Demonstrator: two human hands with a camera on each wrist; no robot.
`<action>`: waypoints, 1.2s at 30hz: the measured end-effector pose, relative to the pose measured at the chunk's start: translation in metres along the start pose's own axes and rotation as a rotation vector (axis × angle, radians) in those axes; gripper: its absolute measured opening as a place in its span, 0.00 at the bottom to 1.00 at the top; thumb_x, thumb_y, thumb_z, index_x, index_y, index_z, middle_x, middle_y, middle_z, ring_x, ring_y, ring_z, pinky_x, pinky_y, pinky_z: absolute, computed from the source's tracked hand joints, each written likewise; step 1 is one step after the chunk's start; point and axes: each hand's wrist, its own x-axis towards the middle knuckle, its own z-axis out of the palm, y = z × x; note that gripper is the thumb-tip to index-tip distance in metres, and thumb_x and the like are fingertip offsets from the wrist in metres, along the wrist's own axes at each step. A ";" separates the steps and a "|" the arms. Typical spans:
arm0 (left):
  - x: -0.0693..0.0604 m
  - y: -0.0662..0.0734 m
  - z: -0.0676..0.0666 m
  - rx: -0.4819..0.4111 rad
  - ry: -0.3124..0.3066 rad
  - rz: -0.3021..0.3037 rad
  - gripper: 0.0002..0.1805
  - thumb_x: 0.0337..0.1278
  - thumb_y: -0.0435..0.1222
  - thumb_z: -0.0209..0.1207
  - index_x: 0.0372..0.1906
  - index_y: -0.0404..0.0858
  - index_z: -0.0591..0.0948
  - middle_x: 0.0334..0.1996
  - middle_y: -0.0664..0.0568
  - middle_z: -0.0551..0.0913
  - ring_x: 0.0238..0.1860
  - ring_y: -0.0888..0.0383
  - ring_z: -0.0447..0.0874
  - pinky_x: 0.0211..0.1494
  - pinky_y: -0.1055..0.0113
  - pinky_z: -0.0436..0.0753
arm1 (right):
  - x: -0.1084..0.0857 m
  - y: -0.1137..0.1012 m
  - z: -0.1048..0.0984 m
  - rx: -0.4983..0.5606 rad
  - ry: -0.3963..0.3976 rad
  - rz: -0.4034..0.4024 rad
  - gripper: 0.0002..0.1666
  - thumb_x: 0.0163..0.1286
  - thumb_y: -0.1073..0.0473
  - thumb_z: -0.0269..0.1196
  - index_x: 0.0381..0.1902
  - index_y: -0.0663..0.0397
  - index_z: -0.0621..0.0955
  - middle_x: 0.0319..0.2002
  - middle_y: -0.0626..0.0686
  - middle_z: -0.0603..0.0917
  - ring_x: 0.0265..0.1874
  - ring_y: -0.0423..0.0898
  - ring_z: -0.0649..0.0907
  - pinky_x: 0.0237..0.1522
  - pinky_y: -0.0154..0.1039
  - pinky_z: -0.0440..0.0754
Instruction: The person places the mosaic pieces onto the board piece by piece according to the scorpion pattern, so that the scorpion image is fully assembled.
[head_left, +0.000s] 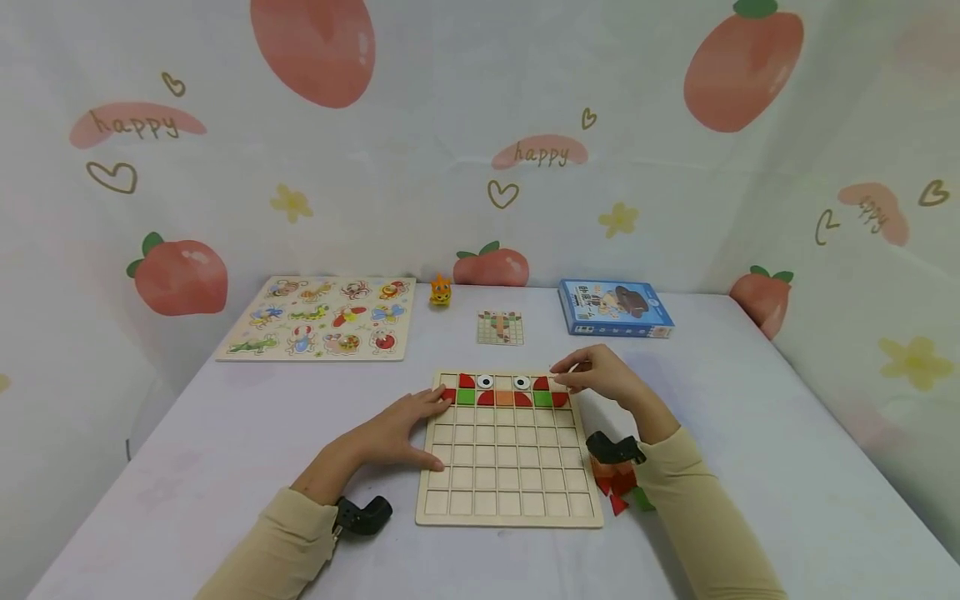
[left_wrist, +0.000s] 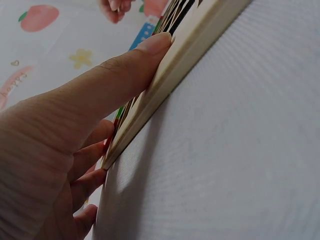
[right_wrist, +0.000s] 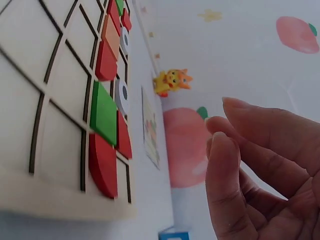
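Note:
A wooden grid board lies flat with tiles in its top two rows: two round eye tiles, red curved tiles, green squares and an orange square. My left hand rests on the board's left edge, fingers spread, fingertips by the red tile at the second row's left end; its thumb presses the rim in the left wrist view. My right hand hovers at the top right corner, thumb and fingers loosely bent, nothing visible between them.
Loose red, orange and green tiles lie right of the board, partly under my right wrist. Behind stand a pattern card, a small orange-yellow figure, a blue box and, back left, an insect puzzle board.

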 end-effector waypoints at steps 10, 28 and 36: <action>0.000 0.001 -0.002 -0.006 0.003 0.009 0.52 0.37 0.56 0.69 0.69 0.39 0.63 0.74 0.47 0.50 0.74 0.44 0.45 0.75 0.46 0.48 | -0.031 0.013 -0.016 -0.060 -0.012 0.018 0.18 0.62 0.58 0.64 0.45 0.67 0.82 0.37 0.58 0.85 0.29 0.49 0.83 0.36 0.42 0.84; -0.002 0.001 -0.003 -0.006 0.009 -0.002 0.52 0.37 0.55 0.70 0.69 0.38 0.63 0.74 0.47 0.51 0.74 0.44 0.46 0.75 0.47 0.47 | -0.086 0.047 -0.025 -0.097 -0.035 0.136 0.19 0.58 0.61 0.65 0.47 0.64 0.81 0.41 0.57 0.83 0.34 0.46 0.78 0.33 0.36 0.81; -0.001 0.001 -0.002 -0.010 0.001 0.017 0.52 0.38 0.56 0.69 0.69 0.38 0.63 0.74 0.46 0.51 0.74 0.44 0.45 0.75 0.47 0.46 | -0.094 0.068 -0.027 -0.076 -0.125 0.090 0.18 0.58 0.63 0.66 0.45 0.66 0.81 0.37 0.56 0.82 0.33 0.42 0.76 0.35 0.31 0.76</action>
